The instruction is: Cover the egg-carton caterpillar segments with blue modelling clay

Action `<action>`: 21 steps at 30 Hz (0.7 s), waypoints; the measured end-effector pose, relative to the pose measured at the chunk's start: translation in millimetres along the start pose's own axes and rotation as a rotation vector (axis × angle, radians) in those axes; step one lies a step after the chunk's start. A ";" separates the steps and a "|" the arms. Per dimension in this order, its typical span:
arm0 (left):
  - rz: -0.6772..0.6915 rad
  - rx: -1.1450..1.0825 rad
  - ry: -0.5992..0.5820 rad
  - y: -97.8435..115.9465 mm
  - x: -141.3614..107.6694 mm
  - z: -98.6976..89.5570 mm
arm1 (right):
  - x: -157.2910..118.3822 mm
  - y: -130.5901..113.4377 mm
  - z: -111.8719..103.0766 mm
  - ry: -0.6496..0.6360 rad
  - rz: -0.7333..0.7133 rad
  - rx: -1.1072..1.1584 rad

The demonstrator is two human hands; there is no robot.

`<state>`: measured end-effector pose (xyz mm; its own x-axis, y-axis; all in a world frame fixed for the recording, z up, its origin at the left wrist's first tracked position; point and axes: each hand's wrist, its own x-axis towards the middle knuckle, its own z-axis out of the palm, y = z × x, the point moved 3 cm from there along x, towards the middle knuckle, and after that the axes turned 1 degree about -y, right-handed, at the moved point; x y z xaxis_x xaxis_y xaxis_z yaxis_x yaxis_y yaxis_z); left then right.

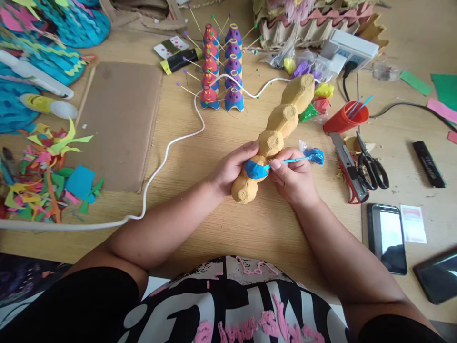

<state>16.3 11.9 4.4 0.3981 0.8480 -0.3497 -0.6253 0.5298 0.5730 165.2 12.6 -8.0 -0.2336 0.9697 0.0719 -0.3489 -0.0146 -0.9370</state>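
Note:
A strip of yellow-tan egg-carton cups (273,141) slants up and away over the middle of the table. My left hand (237,164) is closed round its near end from the left side. One cup there carries a patch of blue paint (256,170). Between thumb and fingers, my right hand (294,176) pinches a thin blue stick (294,160), whose tip touches the blue patch. Just beyond the right hand lies a small bag of blue paint (314,156). Finished red cup figures (210,71) and purple cup figures (233,71) stand farther back.
A white cable (171,143) runs across the table. Left are cardboard (119,124) and paper scraps (53,176). Right are a red cup (346,117) with sticks, a box cutter (350,169), scissors (371,164), a marker (428,164) and a phone (387,238). A power strip (352,50) sits behind.

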 end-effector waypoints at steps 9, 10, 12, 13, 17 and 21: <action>0.037 0.027 0.027 -2.8 4.0 -6.4 | 0.6 -9.6 7.5 -0.060 0.017 0.145; 0.043 0.028 0.025 -2.7 3.8 -6.2 | 0.7 -9.6 7.6 -0.061 0.014 0.137; 0.049 0.032 0.029 -2.2 3.1 -5.3 | 0.5 -8.3 6.8 -0.053 0.014 0.103; 0.046 0.032 0.035 -2.0 2.6 -4.8 | 0.3 -7.4 6.3 -0.049 0.017 0.084; 0.045 0.018 0.031 -0.5 1.4 -2.6 | -0.2 -6.0 4.6 -0.031 0.026 0.058; 0.026 -0.010 0.038 -0.3 1.9 -2.2 | -0.5 -7.5 5.8 -0.036 0.029 0.077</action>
<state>15.9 13.4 1.9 0.3562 0.8610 -0.3630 -0.6416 0.5078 0.5749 162.7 10.8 1.0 -0.2769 0.9591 0.0585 -0.4103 -0.0630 -0.9098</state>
